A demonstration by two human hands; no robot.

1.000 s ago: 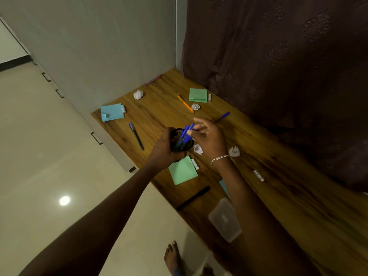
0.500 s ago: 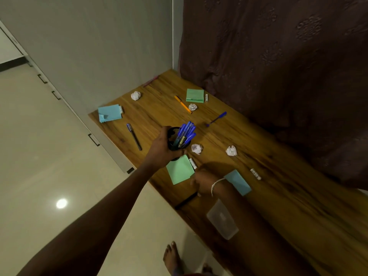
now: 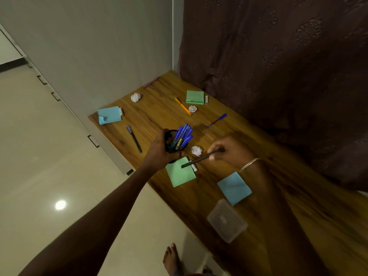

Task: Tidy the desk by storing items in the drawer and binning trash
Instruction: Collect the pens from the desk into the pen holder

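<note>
Right hand (image 3: 229, 150) lifted dark pen (image 3: 199, 160), perhaps, off wooden desk (image 3: 159, 108) by curtain (image 3: 278, 76).

Thin silver bracelet (image 3: 250, 163) on right wrist

A home study corner: wooden desk (image 3: 298, 206) strewn with stationery, dark curtain (image 3: 278, 66), tiled floor (image 3: 39, 156)

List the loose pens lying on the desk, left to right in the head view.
Dark pen → pink pen → orange pen → blue pen. The black pen held in the right hand overlaps them, so it is omitted.
</note>
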